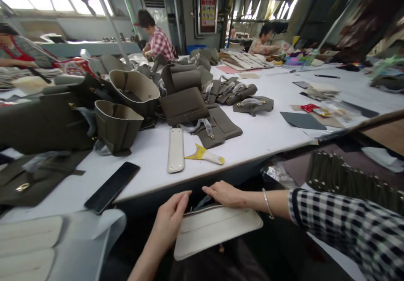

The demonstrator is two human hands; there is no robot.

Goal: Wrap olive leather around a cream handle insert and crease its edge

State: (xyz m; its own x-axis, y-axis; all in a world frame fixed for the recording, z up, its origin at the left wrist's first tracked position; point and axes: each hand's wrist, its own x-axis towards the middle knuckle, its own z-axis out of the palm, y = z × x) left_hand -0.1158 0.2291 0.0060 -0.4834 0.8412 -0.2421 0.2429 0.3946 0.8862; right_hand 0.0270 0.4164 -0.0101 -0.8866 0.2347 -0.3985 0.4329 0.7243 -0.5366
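Note:
A long cream panel (217,230) with rounded corners and a dark upper edge is tilted over my lap, below the table's front edge. My left hand (170,213) grips its left end, thumb up along the side and the other fingers mostly hidden behind. Along the upper edge lies my right hand (225,193), fingers bent over toward the left. A bit of clear bluish film (202,203) shows between the hands. On the table just ahead are a similar cream strip (176,150) with small metal studs at its corners and a yellow-and-white spreader-like tool (205,154).
Olive-grey bag bodies (120,125) and flaps crowd the left and middle of the white table (259,138). A black phone (112,187) lies near the front edge. More cream panels (28,239) sit at lower left. Dark strap pieces (350,180) are on the right. Co-workers sit beyond.

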